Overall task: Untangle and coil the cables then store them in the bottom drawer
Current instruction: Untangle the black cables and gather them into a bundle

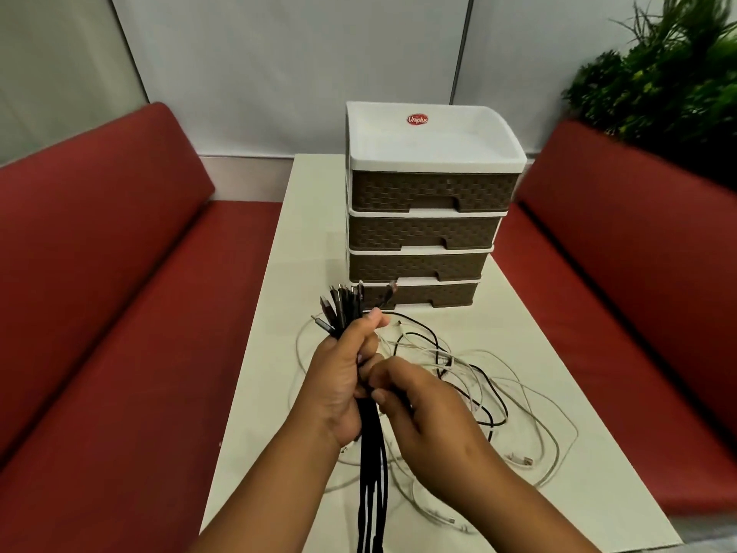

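Your left hand (343, 377) is wrapped tight round a bundle of black cables (371, 464), held above the near half of the surface (558, 353). The bundle runs near upright, long axis top to bottom: plugs (339, 305) fan out above your fist, pointing up and away toward the drawers (426, 233), while the cords hang straight down and run off the bottom edge, so their far ends are cut off. Your right hand (422, 409) sits just beside the left, fingers curled in against the bundle below your left thumb; it looks like a pinch on the cords, though the fingertips are hidden behind the knuckles. Right of your hands, a loose tangle of white cables (518, 393) with one black cable (478, 393) threaded through sprawls on the surface. Which strand goes where in that heap is hard to make out. All four drawers are closed, the bottom drawer (422, 294) partly masked by the plugs.
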